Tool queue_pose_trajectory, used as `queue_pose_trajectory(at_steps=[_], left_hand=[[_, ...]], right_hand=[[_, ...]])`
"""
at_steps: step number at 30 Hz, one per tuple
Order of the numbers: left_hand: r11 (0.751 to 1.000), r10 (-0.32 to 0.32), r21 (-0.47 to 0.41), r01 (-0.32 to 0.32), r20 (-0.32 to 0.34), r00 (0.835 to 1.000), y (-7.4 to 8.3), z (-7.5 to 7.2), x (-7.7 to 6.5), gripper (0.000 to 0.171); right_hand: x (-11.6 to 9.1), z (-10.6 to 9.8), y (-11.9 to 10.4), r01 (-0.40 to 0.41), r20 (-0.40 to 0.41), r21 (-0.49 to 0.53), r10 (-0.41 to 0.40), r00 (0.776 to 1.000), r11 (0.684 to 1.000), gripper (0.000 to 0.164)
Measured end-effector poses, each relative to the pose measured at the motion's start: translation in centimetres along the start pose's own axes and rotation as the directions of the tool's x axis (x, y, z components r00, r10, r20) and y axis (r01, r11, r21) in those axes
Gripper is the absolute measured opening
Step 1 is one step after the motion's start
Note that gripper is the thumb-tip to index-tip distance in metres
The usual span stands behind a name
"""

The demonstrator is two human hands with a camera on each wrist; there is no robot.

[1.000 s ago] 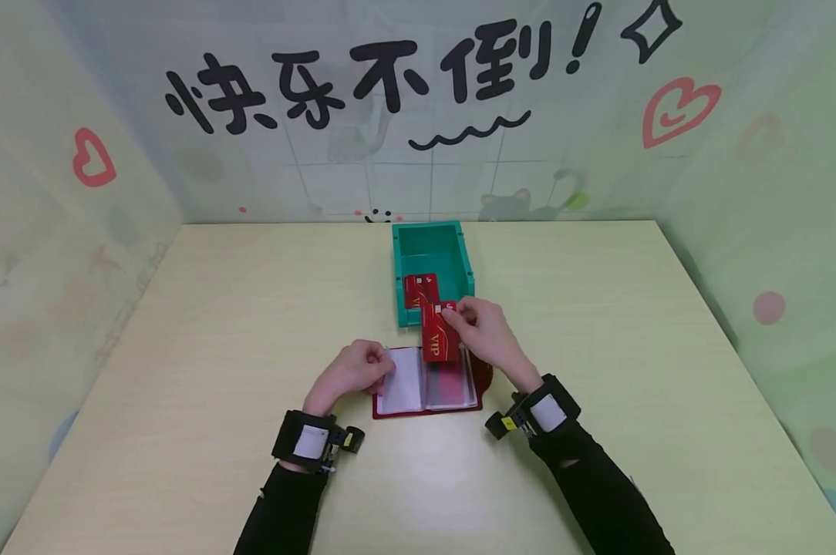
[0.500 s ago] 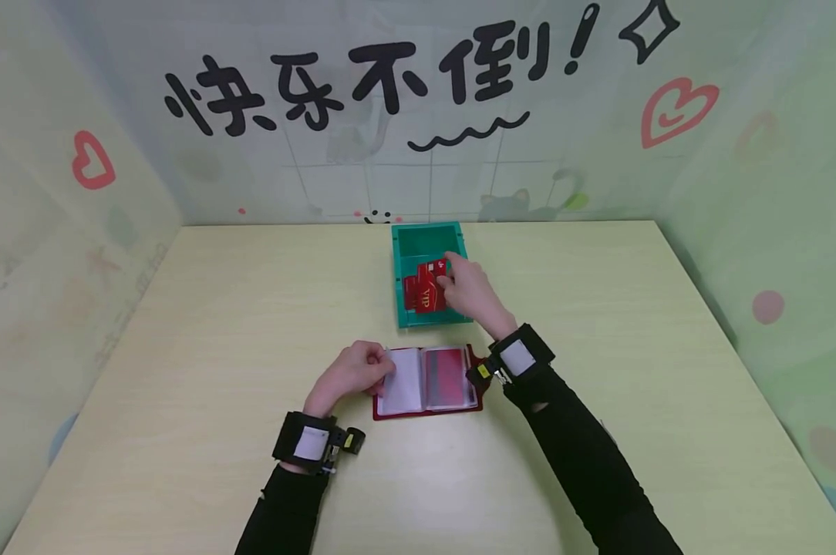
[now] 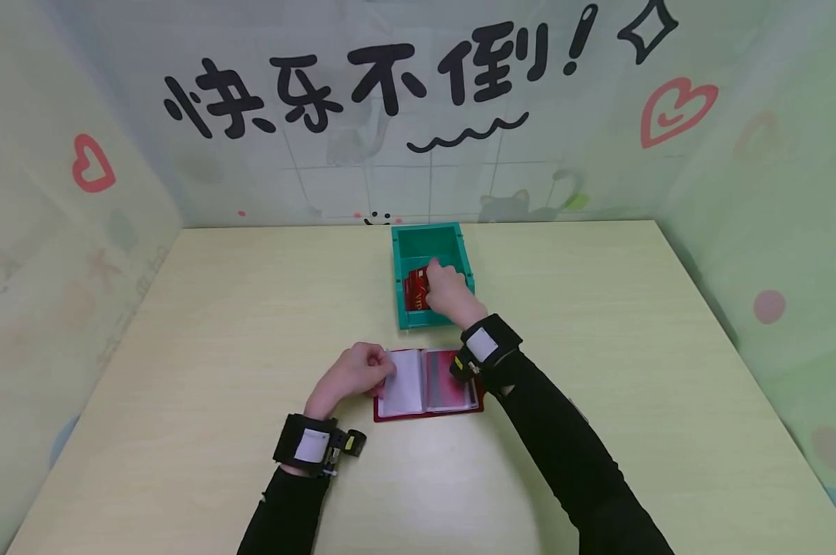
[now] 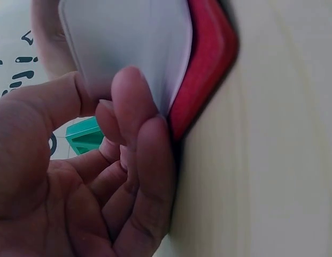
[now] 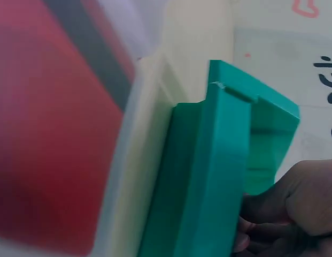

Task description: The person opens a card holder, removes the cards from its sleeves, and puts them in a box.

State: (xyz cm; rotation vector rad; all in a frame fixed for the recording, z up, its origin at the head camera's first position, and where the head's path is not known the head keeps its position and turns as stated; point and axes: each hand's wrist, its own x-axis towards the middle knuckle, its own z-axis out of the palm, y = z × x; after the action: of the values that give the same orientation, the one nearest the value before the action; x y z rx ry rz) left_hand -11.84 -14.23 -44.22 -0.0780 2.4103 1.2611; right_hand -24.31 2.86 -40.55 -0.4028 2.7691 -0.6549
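An open card holder (image 3: pixel 400 389) with a red cover and translucent sleeves lies on the table. My left hand (image 3: pixel 355 371) pinches the edge of its left-hand sleeves between thumb and fingers. In the left wrist view, fingers (image 4: pixel 134 101) press the pale sleeve (image 4: pixel 128 43) from the front. Behind the holder stands a green bin (image 3: pixel 399 270). My right hand (image 3: pixel 454 297) reaches down into it, its curled thumb and finger at a red VIP card (image 3: pixel 419 291). The bin's wall (image 5: pixel 214 176) hides the fingertips in the right wrist view.
The wooden table (image 3: pixel 265 293) runs back to a printed backdrop (image 3: pixel 348 177) that also closes off both sides. A red and grey insert (image 3: pixel 446 385) shows through the holder's right-hand sleeve, partly under the right wrist camera (image 3: pixel 463 364).
My right hand has carried the red card from above the holder's right side into the green bin and lowered it beside the other red card there. My left hand has stayed put.
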Motion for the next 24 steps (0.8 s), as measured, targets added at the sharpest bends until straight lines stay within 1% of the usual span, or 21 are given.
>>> queue_pose_trajectory(at_steps=[2,4,9,10,13,16,18,20,22,24], left_hand=[[1.0,0.001,0.001,-0.001,-0.001,1.0,-0.1,0.1,0.0,0.014],[1.0,0.0,0.002,0.0,-0.002,1.0,-0.1,0.1,0.0,0.014],[1.0,-0.004,-0.003,0.004,-0.009,1.0,-0.1,0.2,-0.1,0.014],[1.0,-0.002,-0.001,0.002,-0.011,1.0,0.0,0.2,-0.1,0.014],[1.0,-0.002,0.003,0.002,-0.02,1.0,0.1,0.2,-0.2,0.013],[1.0,-0.001,0.021,0.002,-0.034,0.999,0.1,0.3,-0.3,0.013],[0.999,-0.005,0.035,0.006,-0.047,0.999,0.1,0.4,-0.3,0.013],[0.999,-0.008,0.053,0.011,-0.066,0.998,0.1,0.5,-0.3,0.015],[0.997,-0.006,0.077,0.013,-0.09,0.996,0.1,0.6,-0.3,0.022],[0.995,0.001,0.098,0.01,-0.117,0.993,0.2,0.8,-0.3,0.029]], right_hand=[[0.1,0.4,0.0,0.0,-0.003,-0.04,-0.001,1.0,0.999,0.061],[0.1,0.7,0.0,0.012,-0.011,-0.079,-0.012,1.0,0.997,0.055],[0.1,1.0,0.0,0.065,-0.051,-0.143,-0.073,0.996,0.988,0.021],[0.1,1.1,0.0,0.07,-0.059,-0.149,-0.08,0.995,0.986,0.017],[-0.1,1.0,0.0,0.084,-0.083,-0.163,-0.099,0.992,0.983,0.014],[-0.7,0.8,-0.2,0.105,-0.127,-0.159,-0.125,0.984,0.982,0.012],[-1.4,0.6,-0.3,0.135,-0.174,-0.134,-0.157,0.972,0.982,0.01],[-2.5,0.3,-0.4,0.174,-0.229,-0.107,-0.194,0.954,0.979,0.013],[-3.8,0.0,-0.2,0.213,-0.268,-0.057,-0.22,0.938,0.975,0.019],[-5.1,-0.1,0.3,0.238,-0.287,0.005,-0.226,0.931,0.971,0.026]])
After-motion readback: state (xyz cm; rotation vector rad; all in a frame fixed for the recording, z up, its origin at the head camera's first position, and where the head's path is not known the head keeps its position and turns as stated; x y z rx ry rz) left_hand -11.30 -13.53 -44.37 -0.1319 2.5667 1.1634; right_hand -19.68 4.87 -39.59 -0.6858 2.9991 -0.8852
